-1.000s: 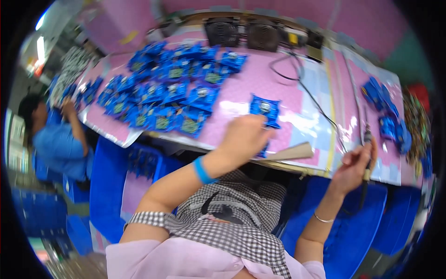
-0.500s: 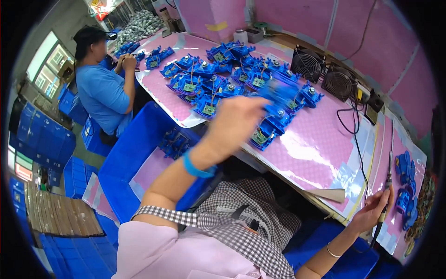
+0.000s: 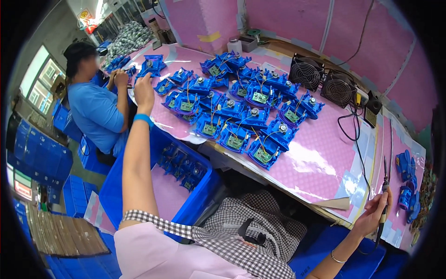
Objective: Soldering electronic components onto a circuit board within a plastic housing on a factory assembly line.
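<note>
My left hand (image 3: 145, 95), with a blue band at its wrist, reaches to the far left of the table. Its fingers pinch the near edge of a blue plastic housing (image 3: 153, 64); the fingertips are partly hidden. At the right, my right hand (image 3: 373, 211) is closed round the handle of a soldering iron (image 3: 385, 179), metal tip pointing up and away. Between my hands, many blue housings (image 3: 232, 111) with green circuit boards (image 3: 261, 156), round metal parts and thin wires lie crowded on the pink table top (image 3: 320, 153).
Two black fans (image 3: 304, 74) stand along the back, with a black cable (image 3: 357, 132) in front. A blue bin (image 3: 204, 186) holding housings sits below the table's left edge. More blue parts (image 3: 406, 169) lie at far right. A co-worker (image 3: 95, 107) sits at the left.
My left hand has swung from over the crowded housings to the single housing at far left. My right hand still holds the soldering iron. The view has shifted slightly.
</note>
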